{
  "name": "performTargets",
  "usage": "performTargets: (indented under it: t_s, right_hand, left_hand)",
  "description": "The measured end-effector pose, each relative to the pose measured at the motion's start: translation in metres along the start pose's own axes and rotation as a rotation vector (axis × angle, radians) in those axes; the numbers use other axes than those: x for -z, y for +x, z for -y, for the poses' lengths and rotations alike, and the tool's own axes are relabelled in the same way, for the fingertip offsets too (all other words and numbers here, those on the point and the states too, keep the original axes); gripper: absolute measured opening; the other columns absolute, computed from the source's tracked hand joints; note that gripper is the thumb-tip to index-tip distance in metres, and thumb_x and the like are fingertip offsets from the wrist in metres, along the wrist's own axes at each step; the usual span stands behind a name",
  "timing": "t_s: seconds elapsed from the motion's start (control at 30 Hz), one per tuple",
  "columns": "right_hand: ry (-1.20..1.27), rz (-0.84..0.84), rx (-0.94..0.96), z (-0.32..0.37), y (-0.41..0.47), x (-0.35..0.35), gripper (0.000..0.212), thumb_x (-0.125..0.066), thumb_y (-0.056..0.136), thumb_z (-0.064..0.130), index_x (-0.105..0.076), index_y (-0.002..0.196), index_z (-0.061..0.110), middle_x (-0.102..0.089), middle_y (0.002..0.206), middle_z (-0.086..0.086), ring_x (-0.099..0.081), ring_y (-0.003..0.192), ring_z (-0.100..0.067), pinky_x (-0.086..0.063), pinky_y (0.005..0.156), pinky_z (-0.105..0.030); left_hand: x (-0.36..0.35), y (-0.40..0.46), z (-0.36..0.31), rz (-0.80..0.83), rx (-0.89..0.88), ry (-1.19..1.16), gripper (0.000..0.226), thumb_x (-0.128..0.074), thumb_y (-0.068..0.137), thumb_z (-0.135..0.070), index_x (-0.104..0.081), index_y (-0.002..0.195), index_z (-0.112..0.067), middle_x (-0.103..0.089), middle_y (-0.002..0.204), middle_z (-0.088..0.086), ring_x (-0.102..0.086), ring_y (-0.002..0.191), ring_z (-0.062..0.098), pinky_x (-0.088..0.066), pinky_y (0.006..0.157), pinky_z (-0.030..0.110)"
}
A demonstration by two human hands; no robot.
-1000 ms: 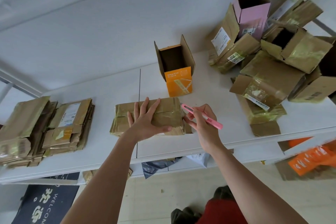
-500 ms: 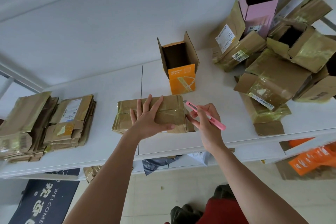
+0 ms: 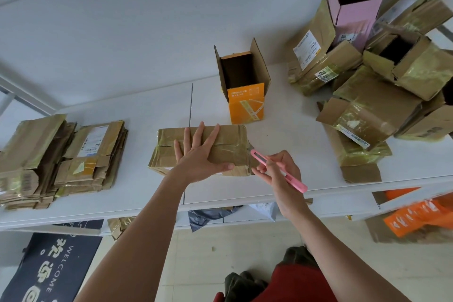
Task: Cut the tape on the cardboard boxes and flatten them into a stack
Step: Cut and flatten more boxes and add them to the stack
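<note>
- a taped cardboard box (image 3: 228, 148), wrapped in glossy yellowish tape, lies flat on the white table (image 3: 147, 110) near its front edge, at the middle of the view.
- the left hand (image 3: 199, 154) presses down on top of that box with straight, spread fingers, the thumb stretched along the near side.
- the right hand (image 3: 277, 174) pinches a pink utility knife (image 3: 279, 170) between thumb and curled fingers; the knife's tip sits right at the box's right end, at the taped corner.
- two stacks of flattened cardboard (image 3: 61, 162) lie side by side at the table's left end, well apart from the box being held.
- an open orange box (image 3: 245, 103) stands upright just behind the taped box.
- a heap of unflattened boxes (image 3: 382, 100) fills the table's right end, with an open pink box (image 3: 355, 7) standing at its back.
- below the table's edge, a dark welcome mat (image 3: 49, 267) lies on the floor at left, and orange packaging (image 3: 416, 216) shows at right.
</note>
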State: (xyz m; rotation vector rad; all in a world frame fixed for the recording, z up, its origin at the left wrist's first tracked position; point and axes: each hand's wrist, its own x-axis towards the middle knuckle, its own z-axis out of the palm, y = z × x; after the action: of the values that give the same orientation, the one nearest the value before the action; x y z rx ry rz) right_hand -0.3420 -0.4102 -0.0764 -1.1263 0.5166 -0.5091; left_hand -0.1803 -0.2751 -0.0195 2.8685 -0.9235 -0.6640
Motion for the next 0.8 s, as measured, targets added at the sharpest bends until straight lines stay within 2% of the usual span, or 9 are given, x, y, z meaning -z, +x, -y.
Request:
performTargets:
  t_s: [0.1,0.2,0.27,0.47,0.6,0.67,0.8]
  right_hand:
    - [-0.073,0.045,0.010,-0.003,-0.006,0.009,0.011,-0.052,0.099,0.001,-0.051,0.088,0.002,-0.063,0.077,-0.013,-0.067,0.090,-0.026,-0.055,0.092,-0.055]
    - [-0.140,0.073,0.011,0.000,-0.006,0.020,0.013,-0.055,0.098,0.005,-0.054,0.085,0.008,-0.068,0.084,-0.012,-0.069,0.099,-0.029,-0.055,0.092,-0.053]
    - [-0.152,0.059,0.030,0.006,0.000,0.022,0.011,-0.054,0.098,0.008,-0.053,0.087,0.007,-0.069,0.086,-0.012,-0.070,0.098,-0.030,-0.055,0.092,-0.053]
    - [-0.075,0.006,0.034,0.012,0.027,0.002,0.010,-0.051,0.100,0.010,-0.049,0.090,0.009,-0.064,0.083,-0.006,-0.068,0.090,-0.016,-0.057,0.090,-0.047]
    - [-0.074,0.004,0.011,0.006,0.025,-0.006,0.013,-0.052,0.101,0.010,-0.048,0.088,0.008,-0.066,0.079,0.000,-0.069,0.089,-0.015,-0.058,0.088,-0.045]
    - [-0.068,0.007,0.002,0.005,0.019,-0.003,0.013,-0.053,0.100,0.008,-0.049,0.088,0.006,-0.067,0.078,-0.001,-0.069,0.089,-0.017,-0.057,0.091,-0.044]
    - [-0.174,0.043,0.042,-0.001,0.000,0.009,0.011,-0.055,0.099,0.006,-0.054,0.088,0.008,-0.067,0.082,-0.013,-0.069,0.091,-0.030,-0.056,0.091,-0.052]
  left_hand:
    - [-0.002,0.000,0.002,-0.005,-0.003,-0.006,0.109,-0.059,0.073,-0.077,0.017,0.148,-0.052,0.031,0.158,-0.011,0.036,0.143,0.025,0.019,0.116,0.055]
    - [-0.004,-0.001,0.001,-0.014,-0.003,-0.017,0.109,-0.060,0.074,-0.077,0.016,0.148,-0.052,0.031,0.158,-0.011,0.036,0.143,0.024,0.019,0.116,0.056]
    - [-0.003,0.000,-0.001,-0.017,0.006,-0.041,0.108,-0.061,0.074,-0.076,0.014,0.149,-0.052,0.029,0.159,-0.011,0.035,0.143,0.024,0.019,0.116,0.055]
    - [-0.001,0.000,-0.002,-0.012,0.009,-0.040,0.109,-0.060,0.074,-0.076,0.014,0.149,-0.051,0.028,0.159,-0.011,0.035,0.143,0.025,0.019,0.116,0.055]
    - [0.000,0.002,-0.001,0.003,0.008,-0.023,0.109,-0.059,0.074,-0.077,0.016,0.149,-0.051,0.030,0.159,-0.010,0.037,0.142,0.026,0.019,0.116,0.056]
    - [-0.001,0.002,0.000,0.009,0.006,-0.003,0.110,-0.059,0.073,-0.078,0.017,0.148,-0.050,0.031,0.158,-0.009,0.037,0.142,0.026,0.019,0.116,0.056]
    - [-0.001,0.005,0.002,0.023,0.006,0.018,0.111,-0.058,0.073,-0.078,0.019,0.148,-0.050,0.032,0.158,-0.009,0.037,0.142,0.027,0.017,0.116,0.057]
